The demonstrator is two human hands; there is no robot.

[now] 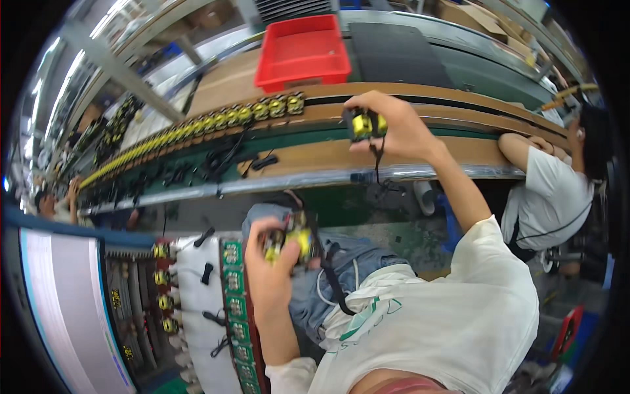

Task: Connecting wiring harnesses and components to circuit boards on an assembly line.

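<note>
Right now, reading the view as a clock with twelve at the top, both hands are busy. Out at one o'clock, the right hand [399, 128] is partly open, fingers over the top and thumb beneath, gripping a yellow-and-black unit [361, 125] by its edges; that pinch seems to leave the yellow face uncovered, and its cord [378, 157] dangles free below. Down at seven, the left hand [268, 269] is curled snugly around a second unit [302, 240], thumb across the front, perhaps to steady it close to the body; blur hides the exact fingertip contact. A black lead [336, 284] trails from there towards the shirt, out of the fingers' way. Over at ten, a row of units [246, 115] stands side by side along the bench, likely lined up for easy reach, with loose cords [262, 162] lying just nearer the person. The red tray [305, 49] sits at twelve, behind the row, probably to keep the front strip accessible. Between seven and eight, green boards [234, 279] form a neat column, presumably for orderly access.
</note>
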